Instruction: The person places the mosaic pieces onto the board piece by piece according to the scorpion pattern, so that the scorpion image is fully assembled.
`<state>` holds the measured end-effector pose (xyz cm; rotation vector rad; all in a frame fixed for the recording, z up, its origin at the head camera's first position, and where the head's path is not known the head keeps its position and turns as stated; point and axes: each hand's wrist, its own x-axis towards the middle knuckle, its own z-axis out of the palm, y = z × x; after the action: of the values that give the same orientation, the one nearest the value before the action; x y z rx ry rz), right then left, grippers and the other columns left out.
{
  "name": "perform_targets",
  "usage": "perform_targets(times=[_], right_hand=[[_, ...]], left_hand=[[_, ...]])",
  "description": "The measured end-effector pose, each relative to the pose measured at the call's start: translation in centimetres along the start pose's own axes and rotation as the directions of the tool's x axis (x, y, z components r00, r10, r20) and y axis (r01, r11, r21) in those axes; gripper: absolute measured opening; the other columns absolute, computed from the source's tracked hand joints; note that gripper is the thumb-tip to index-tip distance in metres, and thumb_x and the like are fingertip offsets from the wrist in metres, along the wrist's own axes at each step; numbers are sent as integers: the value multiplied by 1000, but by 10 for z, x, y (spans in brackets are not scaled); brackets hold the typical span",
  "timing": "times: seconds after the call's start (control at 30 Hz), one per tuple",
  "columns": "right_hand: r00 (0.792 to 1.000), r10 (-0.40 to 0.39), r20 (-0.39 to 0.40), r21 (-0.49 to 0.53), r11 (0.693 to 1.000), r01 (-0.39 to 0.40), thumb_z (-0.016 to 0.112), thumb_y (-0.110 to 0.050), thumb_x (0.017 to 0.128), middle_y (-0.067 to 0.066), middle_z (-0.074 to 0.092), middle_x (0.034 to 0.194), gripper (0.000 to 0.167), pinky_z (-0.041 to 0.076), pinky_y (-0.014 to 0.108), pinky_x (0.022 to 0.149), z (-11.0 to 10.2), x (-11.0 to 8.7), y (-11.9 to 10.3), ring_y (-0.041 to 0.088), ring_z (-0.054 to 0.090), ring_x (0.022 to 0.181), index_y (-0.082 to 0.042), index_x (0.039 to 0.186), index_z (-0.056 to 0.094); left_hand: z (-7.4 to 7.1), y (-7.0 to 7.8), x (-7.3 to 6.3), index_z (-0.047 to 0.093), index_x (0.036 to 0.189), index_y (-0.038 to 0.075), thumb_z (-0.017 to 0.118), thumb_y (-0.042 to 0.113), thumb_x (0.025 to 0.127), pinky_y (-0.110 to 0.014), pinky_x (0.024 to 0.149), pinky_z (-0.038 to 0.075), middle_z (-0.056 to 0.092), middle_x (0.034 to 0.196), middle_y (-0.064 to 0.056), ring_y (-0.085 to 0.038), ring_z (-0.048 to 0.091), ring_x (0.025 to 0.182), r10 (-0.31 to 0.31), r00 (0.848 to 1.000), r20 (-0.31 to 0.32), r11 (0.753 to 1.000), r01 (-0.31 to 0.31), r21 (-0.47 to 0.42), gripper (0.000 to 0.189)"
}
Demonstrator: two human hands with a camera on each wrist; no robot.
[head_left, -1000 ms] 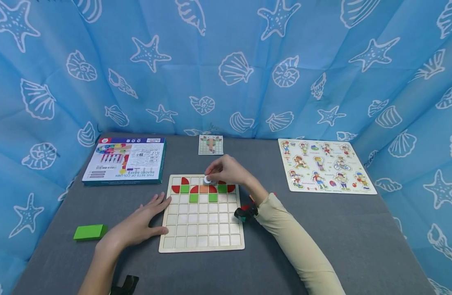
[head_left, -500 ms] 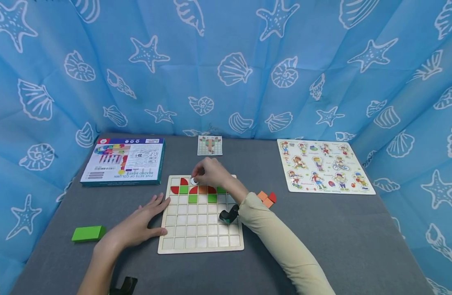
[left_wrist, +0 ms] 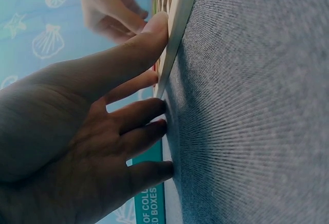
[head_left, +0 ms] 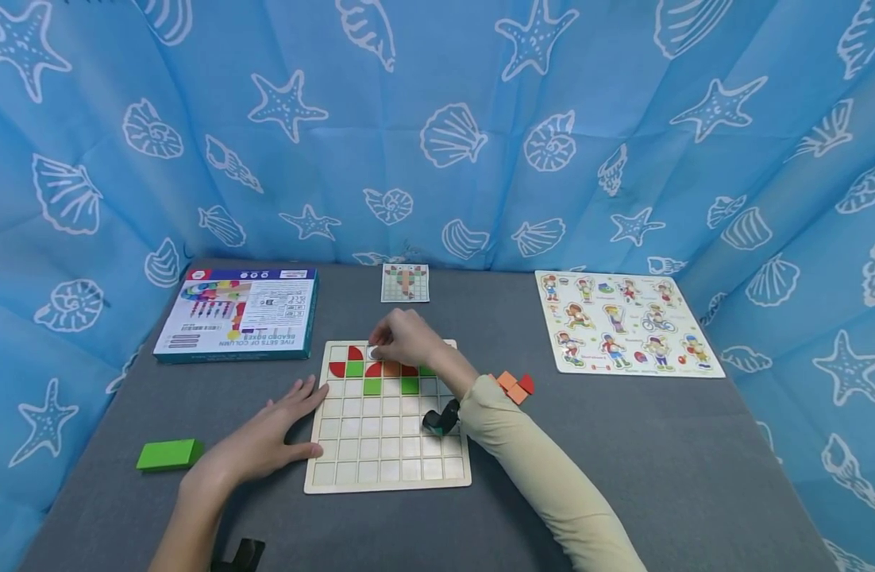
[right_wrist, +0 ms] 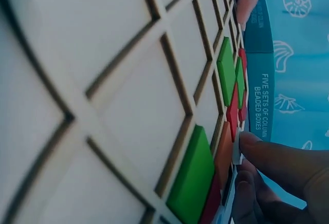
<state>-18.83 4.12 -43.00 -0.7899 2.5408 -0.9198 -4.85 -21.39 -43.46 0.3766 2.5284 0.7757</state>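
Probably to steady it, the left hand (head_left: 266,437), spread, touches the grid board's (head_left: 369,450) left edge; the right hand (head_left: 409,342) pinches a white piece (right_wrist: 237,150) at its far edge. Bare worktop (head_left: 380,532) along the near edge seemingly allows movement; orange tiles (head_left: 506,380) lie off the right edge.

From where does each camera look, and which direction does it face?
Head: worn on the head, facing forward and down at the grid board; left hand, right hand and forearms show.
Left wrist: on that wrist, facing the board's edge; both hands show.
Right wrist: on that wrist, facing across the board; both hands show partly.
Wrist views share the board and teal box.
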Motion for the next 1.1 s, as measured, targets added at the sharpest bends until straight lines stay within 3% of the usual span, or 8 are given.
perform_targets(times=[0.4, 0.57, 0.97, 1.1], right_hand=[[1000, 5, 13, -61, 998, -5, 81, -14, 99, 9, 84, 104, 14, 65, 31, 88, 3, 0, -7, 19, 78, 96, -5, 109, 83], [1000, -4, 8, -28, 1000, 4, 80, -15, 99, 10, 84, 108, 18, 64, 28, 88, -1, -5, -3, 20, 78, 99, -5, 114, 82], [998, -23, -64, 113, 993, 30, 77, -12, 101, 10, 82, 96, 18, 56, 21, 72, -28, -47, 23, 7, 68, 77, -1, 114, 82], [996, -13, -89, 121, 992, 24, 77, -11, 100, 10, 81, 92, 17, 55, 21, 68, -36, -66, 31, 8, 66, 75, -1, 112, 82]], left_hand=[[1, -1, 0, 36, 170, 9, 85, 40, 94, -85, 124, 18, 21, 179, -27, -55, 17, 166, -2, 1000, 2, 1000, 2, -6, 96], [1, -1, -1, 36, 170, 9, 84, 41, 94, -85, 124, 19, 21, 179, -28, -55, 17, 166, 0, 1000, -2, 1000, 0, -1, 96], [1, -1, 0, 35, 170, 9, 85, 40, 94, -84, 125, 19, 21, 179, -27, -53, 17, 166, -7, 1000, 2, 1000, 7, 1, 96], [2, -1, 0, 35, 170, 9, 85, 39, 94, -84, 125, 18, 21, 179, -27, -53, 17, 167, -7, 1000, 2, 1000, 7, 2, 96]])
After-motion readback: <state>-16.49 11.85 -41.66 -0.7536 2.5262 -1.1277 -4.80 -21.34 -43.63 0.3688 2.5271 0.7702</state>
